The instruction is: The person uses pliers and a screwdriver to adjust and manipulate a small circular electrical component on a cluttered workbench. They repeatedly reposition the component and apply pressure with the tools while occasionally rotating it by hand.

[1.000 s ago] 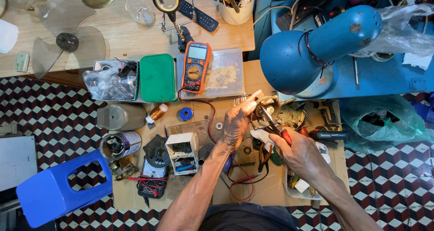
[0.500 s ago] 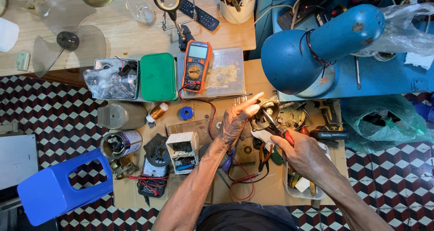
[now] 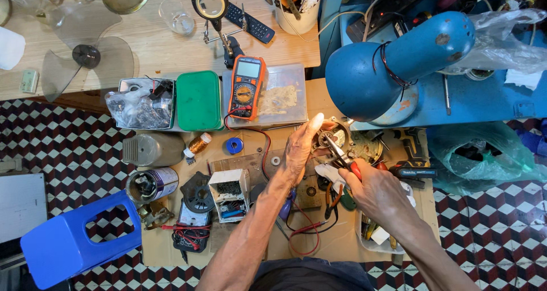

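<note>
My left hand point(image 3: 299, 148) rests on the low workbench with its fingers closed around a small round metal motor part point(image 3: 333, 136), the thumb lit bright under the lamp. My right hand point(image 3: 376, 188) grips red-handled pliers point(image 3: 342, 157), whose jaws point up and left at that part. A white cloth or paper scrap point(image 3: 327, 173) lies just under the pliers. Red wires point(image 3: 307, 234) loop on the board below both wrists.
A blue desk lamp point(image 3: 393, 63) hangs over the work spot. An orange multimeter point(image 3: 246, 87) lies on a clear box, beside a green tin point(image 3: 198, 100). A blue stool point(image 3: 74, 245) stands at the lower left; a fan blade point(image 3: 85, 57) lies on the upper table.
Both hands have stayed at the same spot; the pliers and the left fingers shifted only slightly around the metal part.
</note>
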Available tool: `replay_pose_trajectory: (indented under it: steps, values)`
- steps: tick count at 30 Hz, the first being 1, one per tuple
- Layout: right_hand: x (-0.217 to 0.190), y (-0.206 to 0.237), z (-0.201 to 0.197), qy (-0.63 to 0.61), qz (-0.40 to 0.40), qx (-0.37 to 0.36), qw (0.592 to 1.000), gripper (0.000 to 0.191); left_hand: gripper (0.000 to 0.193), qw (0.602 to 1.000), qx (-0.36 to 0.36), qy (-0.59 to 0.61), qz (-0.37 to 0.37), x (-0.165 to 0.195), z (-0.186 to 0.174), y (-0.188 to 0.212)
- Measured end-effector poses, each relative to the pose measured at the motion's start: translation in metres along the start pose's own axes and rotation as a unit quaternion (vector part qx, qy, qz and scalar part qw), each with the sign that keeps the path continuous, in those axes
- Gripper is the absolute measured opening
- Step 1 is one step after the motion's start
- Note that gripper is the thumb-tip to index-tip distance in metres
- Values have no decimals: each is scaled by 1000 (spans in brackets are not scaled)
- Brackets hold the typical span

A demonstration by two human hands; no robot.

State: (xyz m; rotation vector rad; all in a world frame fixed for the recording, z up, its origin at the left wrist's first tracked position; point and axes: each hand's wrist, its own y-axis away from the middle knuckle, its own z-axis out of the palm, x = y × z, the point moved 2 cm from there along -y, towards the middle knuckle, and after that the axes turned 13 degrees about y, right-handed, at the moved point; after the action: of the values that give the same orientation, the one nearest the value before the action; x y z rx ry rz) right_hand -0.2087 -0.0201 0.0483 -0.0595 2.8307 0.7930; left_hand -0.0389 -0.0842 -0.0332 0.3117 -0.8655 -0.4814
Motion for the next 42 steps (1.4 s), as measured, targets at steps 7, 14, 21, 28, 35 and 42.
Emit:
replay_pose_trajectory:
  steps: [7,14,21,28,35,42]
  values:
    - [-4,6,3,-346,121,-134,921,42,68,993,14,117,-2,-10,1,6]
    - [-8,6,-4,-453,132,-157,868,43,64,987,4,158,-10,-19,-3,7]
    - [-11,4,-15,-493,175,-154,838,35,58,970,76,225,-55,-22,-9,1]
    - [-12,7,-14,-434,125,-166,877,42,59,990,64,128,17,-20,-3,6]
    - [-10,2,-4,-404,108,-156,895,45,55,992,47,104,51,-18,2,9]
    - [-5,-2,3,-367,98,-151,913,46,54,995,44,83,46,-20,2,10]
